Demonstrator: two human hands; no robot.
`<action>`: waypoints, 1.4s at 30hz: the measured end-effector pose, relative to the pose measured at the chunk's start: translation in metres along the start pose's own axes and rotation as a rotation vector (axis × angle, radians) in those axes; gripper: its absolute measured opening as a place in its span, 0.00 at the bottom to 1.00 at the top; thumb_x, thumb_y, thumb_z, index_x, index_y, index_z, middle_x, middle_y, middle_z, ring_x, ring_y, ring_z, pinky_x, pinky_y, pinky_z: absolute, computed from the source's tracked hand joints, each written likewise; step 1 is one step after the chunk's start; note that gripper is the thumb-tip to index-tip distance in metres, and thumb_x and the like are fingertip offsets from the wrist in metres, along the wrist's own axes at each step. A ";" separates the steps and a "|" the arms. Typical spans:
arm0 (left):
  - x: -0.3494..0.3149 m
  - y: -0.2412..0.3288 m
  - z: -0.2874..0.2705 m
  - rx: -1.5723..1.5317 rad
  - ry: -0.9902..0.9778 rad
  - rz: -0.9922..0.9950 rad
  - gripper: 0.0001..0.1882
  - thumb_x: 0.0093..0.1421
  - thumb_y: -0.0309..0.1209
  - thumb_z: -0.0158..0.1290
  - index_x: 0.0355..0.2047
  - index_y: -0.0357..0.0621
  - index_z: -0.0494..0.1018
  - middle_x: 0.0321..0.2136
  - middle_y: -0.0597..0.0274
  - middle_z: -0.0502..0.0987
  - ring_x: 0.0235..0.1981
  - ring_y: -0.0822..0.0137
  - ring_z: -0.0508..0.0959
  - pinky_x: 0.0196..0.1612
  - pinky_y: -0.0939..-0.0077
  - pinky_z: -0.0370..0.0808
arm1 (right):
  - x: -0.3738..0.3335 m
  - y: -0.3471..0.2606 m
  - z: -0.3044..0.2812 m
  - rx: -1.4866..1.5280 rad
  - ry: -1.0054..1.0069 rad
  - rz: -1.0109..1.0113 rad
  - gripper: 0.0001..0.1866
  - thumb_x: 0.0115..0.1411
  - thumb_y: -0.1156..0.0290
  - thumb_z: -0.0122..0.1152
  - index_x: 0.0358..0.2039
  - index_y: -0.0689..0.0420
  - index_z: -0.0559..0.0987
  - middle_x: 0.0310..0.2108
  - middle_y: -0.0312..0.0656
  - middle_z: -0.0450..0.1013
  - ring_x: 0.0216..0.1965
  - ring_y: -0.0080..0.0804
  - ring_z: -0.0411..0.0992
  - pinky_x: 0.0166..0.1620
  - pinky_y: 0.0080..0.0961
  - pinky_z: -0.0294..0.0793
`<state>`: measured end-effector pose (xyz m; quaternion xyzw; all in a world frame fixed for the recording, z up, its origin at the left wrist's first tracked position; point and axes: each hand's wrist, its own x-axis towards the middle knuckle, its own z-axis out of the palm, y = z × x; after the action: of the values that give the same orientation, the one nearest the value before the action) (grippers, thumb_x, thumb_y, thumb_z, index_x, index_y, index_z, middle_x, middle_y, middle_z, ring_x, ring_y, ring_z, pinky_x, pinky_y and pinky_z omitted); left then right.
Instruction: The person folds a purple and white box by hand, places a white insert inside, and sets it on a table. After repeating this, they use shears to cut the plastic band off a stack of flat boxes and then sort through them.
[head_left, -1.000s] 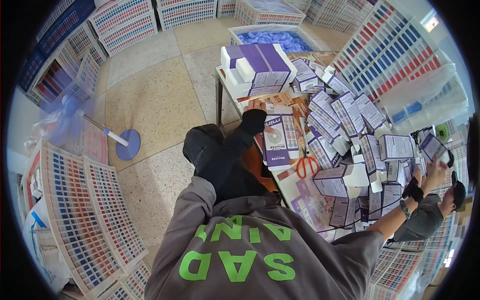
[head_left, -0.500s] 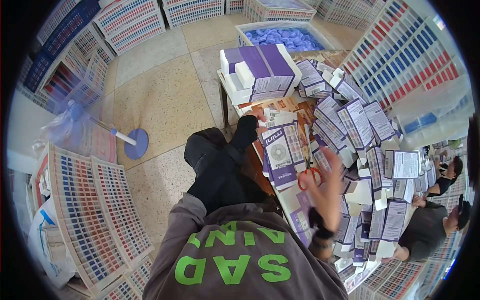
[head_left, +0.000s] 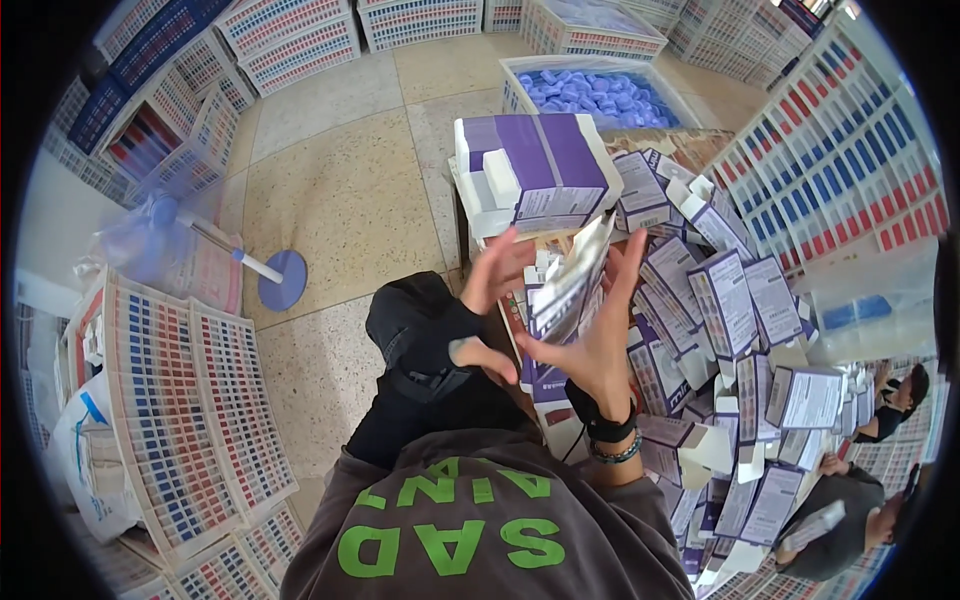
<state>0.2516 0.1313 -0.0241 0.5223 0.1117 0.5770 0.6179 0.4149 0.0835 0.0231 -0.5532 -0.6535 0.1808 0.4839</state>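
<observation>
In front of my body, my right hand (head_left: 598, 350) grips a flattened white-and-purple carton (head_left: 572, 290), tilted upright and smeared by motion. Its thumb lies on the near side, its fingers on the far side. My left hand (head_left: 492, 312), in a dark sleeve, is just left of the carton, thumb and fingers spread with nothing between them. Beneath both hands, more flat purple cartons (head_left: 546, 378) lie on the table's edge, mostly covered by the held one and my hands.
Purple-and-white boxes (head_left: 722, 300) are heaped on my right. Beyond the hands stands a large purple-and-white block of cartons (head_left: 560, 165), with a bin of blue plastic parts (head_left: 600, 98) behind it. Crates (head_left: 170, 400) and a blue stand (head_left: 282, 280) are left. Another person (head_left: 845, 505) works at right.
My right hand has moved left and taken up a carton from the flat pile, raising it on edge. My left hand has come off the pile and spread. The red-handled scissors no longer show.
</observation>
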 end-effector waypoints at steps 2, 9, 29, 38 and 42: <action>-0.001 -0.010 0.003 0.121 -0.094 -0.054 0.59 0.38 0.31 0.73 0.66 0.41 0.46 0.60 0.49 0.59 0.62 0.59 0.61 0.61 0.65 0.59 | 0.011 -0.008 -0.004 0.034 0.037 -0.027 0.74 0.32 0.60 0.81 0.68 0.62 0.35 0.65 0.57 0.48 0.64 0.47 0.55 0.61 0.41 0.59; 0.006 -0.014 -0.007 0.503 -0.094 0.120 0.60 0.38 0.32 0.74 0.67 0.49 0.46 0.61 0.44 0.61 0.59 0.48 0.67 0.58 0.60 0.66 | 0.021 -0.006 -0.001 0.327 0.112 -0.058 0.62 0.43 0.61 0.77 0.68 0.61 0.43 0.63 0.55 0.55 0.61 0.40 0.60 0.59 0.33 0.63; 0.034 -0.037 0.002 0.809 -0.168 0.520 0.25 0.54 0.47 0.59 0.49 0.54 0.67 0.39 0.44 0.74 0.37 0.49 0.81 0.34 0.65 0.80 | 0.040 0.046 -0.031 1.104 -0.202 0.279 0.26 0.63 0.73 0.50 0.60 0.59 0.57 0.43 0.49 0.71 0.48 0.34 0.69 0.52 0.28 0.68; 0.024 -0.039 0.002 0.597 -0.143 0.352 0.26 0.56 0.48 0.59 0.47 0.48 0.65 0.38 0.45 0.73 0.32 0.54 0.77 0.33 0.64 0.74 | 0.044 0.049 -0.033 0.639 -0.193 -0.161 0.18 0.59 0.66 0.60 0.47 0.62 0.74 0.48 0.52 0.70 0.49 0.41 0.69 0.53 0.35 0.67; 0.017 -0.038 0.004 0.385 -0.064 0.326 0.28 0.56 0.45 0.60 0.49 0.46 0.61 0.39 0.47 0.71 0.33 0.57 0.73 0.37 0.66 0.71 | 0.049 0.047 -0.031 0.416 -0.235 -0.417 0.21 0.50 0.63 0.69 0.43 0.60 0.79 0.47 0.52 0.71 0.48 0.48 0.70 0.52 0.37 0.69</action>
<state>0.2827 0.1517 -0.0442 0.6595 0.1144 0.6202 0.4091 0.4709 0.1330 0.0223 -0.2717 -0.7533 0.2702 0.5345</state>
